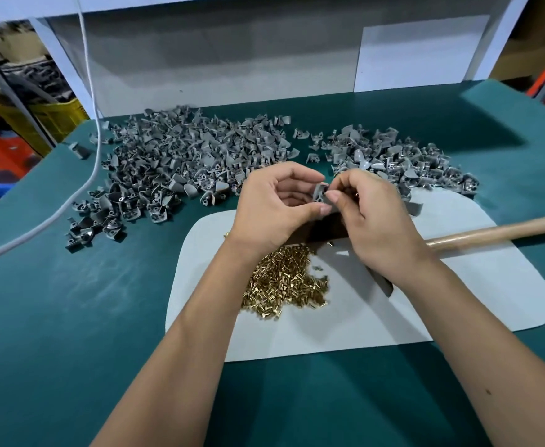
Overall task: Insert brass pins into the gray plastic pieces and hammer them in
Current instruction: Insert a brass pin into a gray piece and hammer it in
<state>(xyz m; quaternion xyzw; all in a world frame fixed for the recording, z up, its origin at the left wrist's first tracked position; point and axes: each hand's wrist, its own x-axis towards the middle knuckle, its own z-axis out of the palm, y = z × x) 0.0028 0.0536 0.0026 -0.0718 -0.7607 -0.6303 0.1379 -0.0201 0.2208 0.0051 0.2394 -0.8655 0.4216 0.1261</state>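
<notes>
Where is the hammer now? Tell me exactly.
In the head view, the hammer's wooden handle lies on the white mat, right side, running from behind the right hand toward the frame's right edge.

The scene is bright and evenly lit from overhead. Soft, short shadows fall beneath the forearms onto the white mat (pixel 458 285) and the green table (pixel 71 317). The brass pins (pixel 284 279) glint slightly. Wide-angle distortion bows the table's edges and stretches the corners. The middle is sharp; the cluttered background far left is blurred and smeared.
</notes>
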